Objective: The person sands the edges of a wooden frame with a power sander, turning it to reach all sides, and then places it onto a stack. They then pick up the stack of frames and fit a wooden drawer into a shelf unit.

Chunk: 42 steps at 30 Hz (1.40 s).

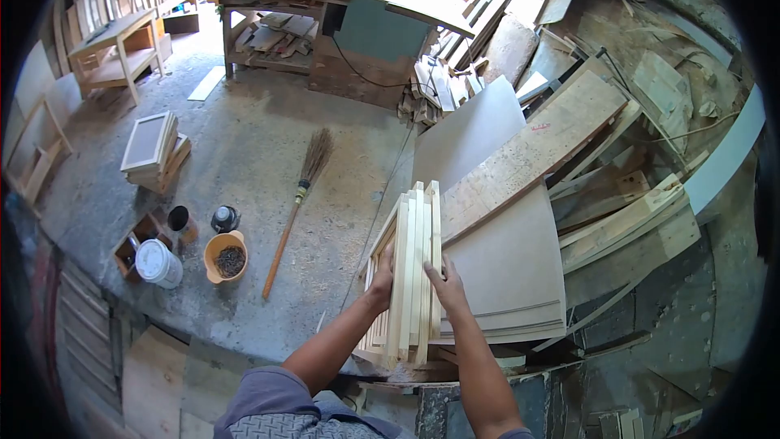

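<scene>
Several pale wooden frames [415, 276] stand on edge, pressed side by side, in front of the person's body. My left hand [382, 278] is against the left side of this stack, its fingers partly hidden behind the wood. On the right side, my right hand [448, 286] presses against the outer frame, thumb and fingers on the wood. The two hands hold the stack between them. Just right of the frames lie large smooth sheets [508, 268], with a long worn plank [536, 154] across them.
A broom [284, 240] lies on the concrete floor [349, 171]. Left of it are an orange bowl [236, 278], a white bucket [158, 264] and stacked framed panels [148, 145]. A workbench [366, 65] stands behind; scrap boards [634, 219] pile up at the right.
</scene>
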Each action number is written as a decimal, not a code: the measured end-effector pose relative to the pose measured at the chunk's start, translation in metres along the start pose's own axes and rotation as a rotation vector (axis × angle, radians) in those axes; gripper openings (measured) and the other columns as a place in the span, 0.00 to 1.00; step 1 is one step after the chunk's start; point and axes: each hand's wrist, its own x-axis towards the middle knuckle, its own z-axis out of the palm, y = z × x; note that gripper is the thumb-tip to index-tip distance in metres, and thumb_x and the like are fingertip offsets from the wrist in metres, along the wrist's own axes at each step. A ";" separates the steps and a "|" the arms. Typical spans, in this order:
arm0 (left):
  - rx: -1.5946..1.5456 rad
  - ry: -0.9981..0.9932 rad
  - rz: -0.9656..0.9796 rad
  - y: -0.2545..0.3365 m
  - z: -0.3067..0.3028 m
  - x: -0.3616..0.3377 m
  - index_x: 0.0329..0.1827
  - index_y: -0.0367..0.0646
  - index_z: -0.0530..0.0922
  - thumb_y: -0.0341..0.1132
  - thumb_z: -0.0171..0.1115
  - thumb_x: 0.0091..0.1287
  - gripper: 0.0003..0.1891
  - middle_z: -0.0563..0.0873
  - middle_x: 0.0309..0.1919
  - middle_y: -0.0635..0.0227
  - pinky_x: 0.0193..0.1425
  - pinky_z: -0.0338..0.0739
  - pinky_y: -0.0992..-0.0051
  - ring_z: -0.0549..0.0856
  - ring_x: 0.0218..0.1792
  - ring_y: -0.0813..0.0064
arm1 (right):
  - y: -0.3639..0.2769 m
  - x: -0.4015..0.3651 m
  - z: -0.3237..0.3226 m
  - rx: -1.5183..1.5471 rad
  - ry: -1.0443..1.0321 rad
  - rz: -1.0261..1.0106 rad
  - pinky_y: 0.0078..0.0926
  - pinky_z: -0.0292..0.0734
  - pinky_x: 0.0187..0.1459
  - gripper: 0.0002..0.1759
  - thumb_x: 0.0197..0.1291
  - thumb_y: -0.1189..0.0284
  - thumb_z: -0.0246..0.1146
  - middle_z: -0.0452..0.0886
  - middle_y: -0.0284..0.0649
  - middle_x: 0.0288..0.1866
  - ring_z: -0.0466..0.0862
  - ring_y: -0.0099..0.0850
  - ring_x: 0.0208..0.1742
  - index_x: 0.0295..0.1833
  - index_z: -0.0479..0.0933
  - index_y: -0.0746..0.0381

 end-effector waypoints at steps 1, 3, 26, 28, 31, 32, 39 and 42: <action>-0.085 -0.071 0.028 -0.001 -0.002 0.003 0.75 0.40 0.65 0.61 0.35 0.79 0.36 0.78 0.65 0.56 0.65 0.78 0.65 0.81 0.63 0.64 | -0.012 0.002 0.004 -0.261 -0.017 -0.150 0.31 0.76 0.60 0.38 0.62 0.56 0.71 0.82 0.47 0.56 0.82 0.35 0.58 0.69 0.67 0.68; -0.048 -0.081 0.085 -0.014 -0.016 0.020 0.78 0.43 0.60 0.64 0.26 0.78 0.38 0.74 0.69 0.56 0.68 0.76 0.64 0.76 0.69 0.63 | -0.022 0.007 0.009 -0.478 -0.118 -0.200 0.37 0.74 0.63 0.54 0.50 0.46 0.75 0.78 0.55 0.61 0.79 0.44 0.63 0.73 0.62 0.68; -0.344 1.009 -0.371 -0.261 -0.201 -0.103 0.70 0.43 0.71 0.65 0.57 0.67 0.38 0.82 0.59 0.52 0.63 0.76 0.57 0.82 0.60 0.53 | -0.027 0.021 0.084 -1.113 0.398 0.081 0.47 0.74 0.64 0.71 0.33 0.51 0.79 0.67 0.63 0.67 0.74 0.57 0.65 0.80 0.47 0.66; -0.501 0.915 -0.400 -0.269 -0.180 -0.110 0.69 0.43 0.71 0.65 0.56 0.67 0.38 0.82 0.59 0.53 0.62 0.77 0.57 0.82 0.60 0.53 | -0.030 0.000 0.089 -1.076 0.340 -0.039 0.42 0.74 0.64 0.72 0.31 0.54 0.79 0.67 0.66 0.65 0.75 0.59 0.63 0.80 0.48 0.68; -0.650 0.808 -0.399 -0.286 -0.158 -0.113 0.69 0.43 0.71 0.66 0.56 0.67 0.39 0.82 0.58 0.53 0.60 0.79 0.55 0.83 0.59 0.53 | -0.050 -0.043 0.102 -1.024 0.241 -0.076 0.41 0.73 0.64 0.71 0.31 0.55 0.80 0.67 0.67 0.64 0.75 0.58 0.63 0.80 0.50 0.69; -0.707 0.844 -0.297 -0.299 -0.155 -0.108 0.69 0.44 0.70 0.66 0.51 0.70 0.37 0.82 0.60 0.54 0.57 0.81 0.50 0.84 0.59 0.53 | -0.061 -0.063 0.110 -1.048 0.245 -0.127 0.41 0.71 0.66 0.68 0.33 0.57 0.79 0.69 0.67 0.63 0.74 0.57 0.64 0.79 0.51 0.70; -0.974 0.422 -0.038 -0.269 -0.080 -0.177 0.75 0.49 0.66 0.72 0.44 0.69 0.42 0.76 0.68 0.53 0.71 0.72 0.48 0.78 0.66 0.52 | -0.144 -0.208 0.122 -1.048 0.293 -0.434 0.43 0.70 0.67 0.66 0.34 0.60 0.80 0.68 0.66 0.67 0.73 0.62 0.66 0.79 0.53 0.68; -1.032 0.008 0.059 -0.258 -0.063 -0.223 0.76 0.55 0.65 0.82 0.43 0.60 0.50 0.70 0.72 0.53 0.74 0.64 0.43 0.73 0.70 0.50 | -0.172 -0.272 0.096 -0.788 0.214 -0.695 0.36 0.72 0.64 0.62 0.37 0.73 0.78 0.69 0.58 0.69 0.75 0.51 0.65 0.80 0.52 0.68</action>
